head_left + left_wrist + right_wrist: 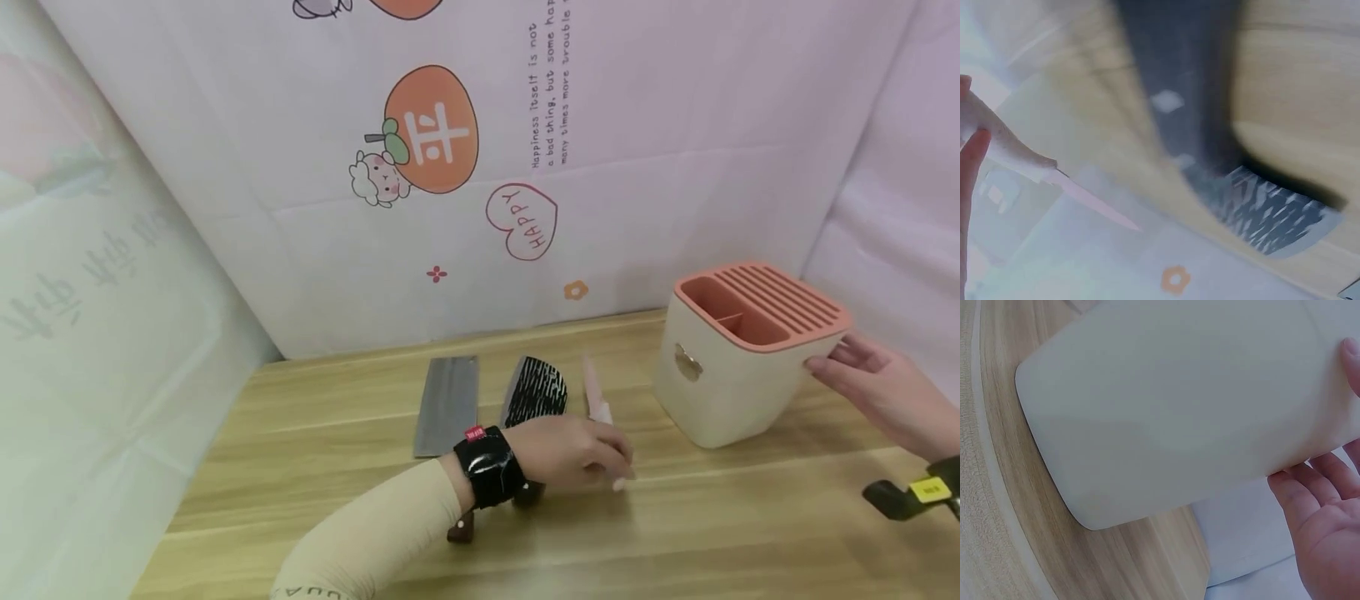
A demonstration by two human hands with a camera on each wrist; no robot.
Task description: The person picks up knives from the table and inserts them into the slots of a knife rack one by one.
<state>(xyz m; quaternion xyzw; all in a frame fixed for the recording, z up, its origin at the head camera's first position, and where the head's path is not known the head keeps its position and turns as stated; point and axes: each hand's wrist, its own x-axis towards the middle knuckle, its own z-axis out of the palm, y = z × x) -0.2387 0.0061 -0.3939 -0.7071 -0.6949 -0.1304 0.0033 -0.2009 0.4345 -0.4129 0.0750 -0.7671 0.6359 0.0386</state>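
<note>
Head view, table: a light wooden table (720, 533) backed by a pale printed cloth (637, 125) with cartoon fruit and the word HAPPY.
Head view, knives: three lie side by side near the back edge, blades pointing away: a plain grey cleaver (447, 405), a knife with a black and white patterned blade (536, 390), and a small pink knife (597, 397) on the right.
Head view, left hand: the left hand (573, 452) lies over the handle end of the pink knife, fingers curled down around it. The grip looks closed on the handle, though the fingers hide the contact. A black band sits on the wrist above a beige sleeve.
Head view, knife block: a cream knife block (723, 392) with a coral slotted top stands to the right of the knives, apart from them.
Head view, right hand: the right hand (877, 392) rests its fingertips on the block's far right side, fingers fairly straight, grip loose.
Left wrist view: blurred. A fingertip (972, 159) touches the pale handle of the pink knife (1054, 178); the patterned blade (1269, 215) lies beyond.
Right wrist view: the cream wall of the knife block (1179, 412) fills the frame, standing on the table (997, 506); fingers (1300, 497) touch its lower edge.
</note>
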